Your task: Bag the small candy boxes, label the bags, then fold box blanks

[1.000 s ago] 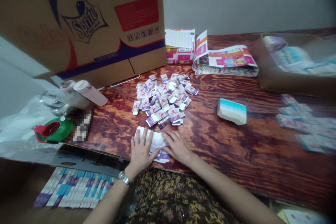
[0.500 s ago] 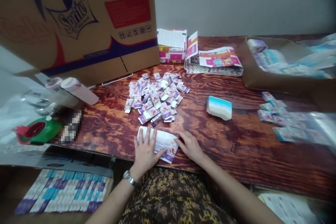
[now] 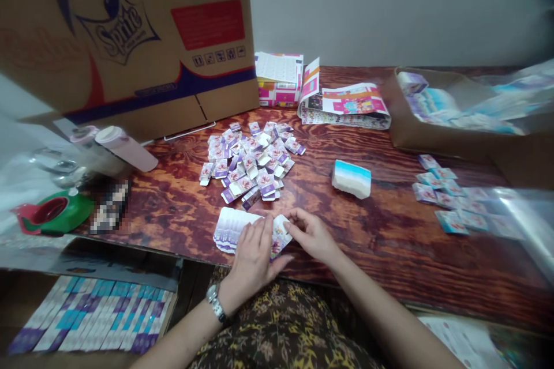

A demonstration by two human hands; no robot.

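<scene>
A fanned stack of flat, folded cartons (image 3: 228,227), white with purple edges, lies on the table near its front edge. My left hand (image 3: 255,251) lies across the right part of the stack, fingers stretched out and thumb apart. To its right, my right hand (image 3: 315,237) pinches the edge of a flat carton (image 3: 281,230) with a flower print. Just beyond the hands is a loose pile of small formed flower-print boxes (image 3: 251,164), several with open ends. A blue and white block of stacked cartons (image 3: 352,177) sits farther right.
A large cardboard box (image 3: 173,92) stands at the back left, beside pink bottles (image 3: 125,147) and a green tape dispenser (image 3: 71,213). At the right are a carton-filled box (image 3: 437,138) and small packs (image 3: 450,193). Folded printed sheets (image 3: 350,104) lie behind.
My left hand has slid right along the stack, uncovering its left end. My right hand stays at the right end, now with its fingers on a carton edge. The view has shifted slightly.
</scene>
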